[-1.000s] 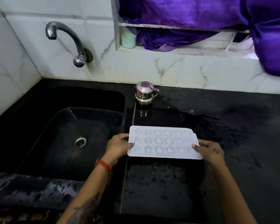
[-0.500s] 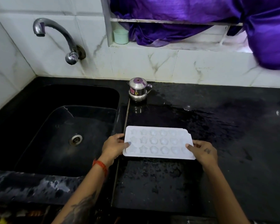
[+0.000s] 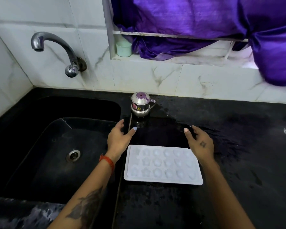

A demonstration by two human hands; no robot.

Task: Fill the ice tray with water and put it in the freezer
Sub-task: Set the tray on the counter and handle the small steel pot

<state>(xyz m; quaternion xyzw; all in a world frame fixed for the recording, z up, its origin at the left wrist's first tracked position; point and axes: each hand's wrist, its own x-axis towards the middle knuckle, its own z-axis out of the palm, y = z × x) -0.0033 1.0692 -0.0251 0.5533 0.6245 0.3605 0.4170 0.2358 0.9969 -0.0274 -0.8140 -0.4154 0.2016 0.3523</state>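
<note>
White marble-veined wall tiles point(image 3: 155, 76) run along the far side and up the left. A black stone surface point(image 3: 238, 146), wet in patches, holds a black sink point(image 3: 40, 146) on the left under a curved metal tap point(image 3: 56, 47). Far right, a purple curtain point(image 3: 205, 22) drapes over a window ledge point(image 3: 172, 58), daylight showing beneath it.

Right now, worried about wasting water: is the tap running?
Off: no stream falls from the tap into the sink.

right forearm point(image 3: 224, 195) hides ice tray point(image 3: 162, 166) corner.
</note>
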